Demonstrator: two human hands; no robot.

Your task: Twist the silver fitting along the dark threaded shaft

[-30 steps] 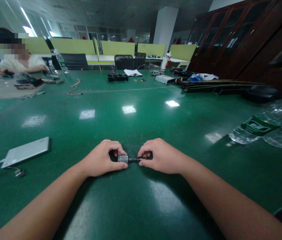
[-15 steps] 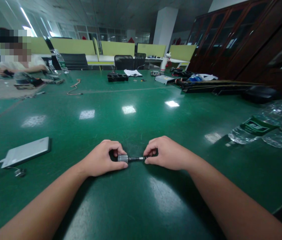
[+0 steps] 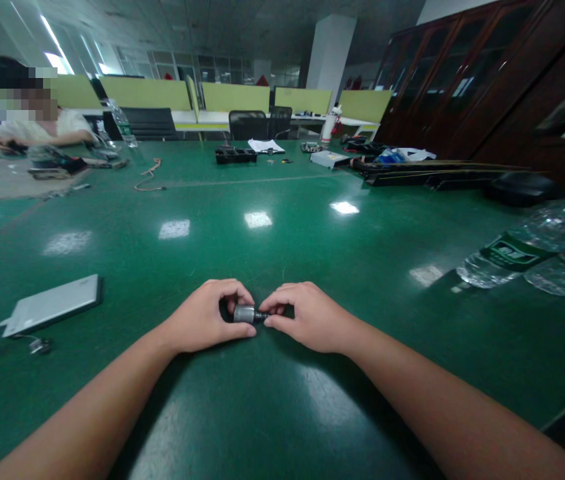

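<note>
A short grey metal cylinder (image 3: 245,314) with a thin dark shaft (image 3: 261,316) lies sideways just over the green tabletop. My left hand (image 3: 212,317) is closed around the cylinder, thumb below and fingers above. From the right, my right hand (image 3: 307,315) pinches at the shaft close to the cylinder's end, its thumb and fingertips closed on a small dark part there. Those fingertips cover the far end of the shaft, and most of the small part is hidden.
At left lies a silver power bank (image 3: 55,305) with a white cable. Plastic water bottles (image 3: 507,257) stand at right. Farther back are a black tray (image 3: 236,155), papers (image 3: 265,146), a cord (image 3: 149,177) and long dark rails (image 3: 427,175). Another person (image 3: 37,127) sits at far left.
My right hand has moved left along the shaft, from its tip to close by the cylinder, covering most of it. My left hand and the cylinder have barely moved.
</note>
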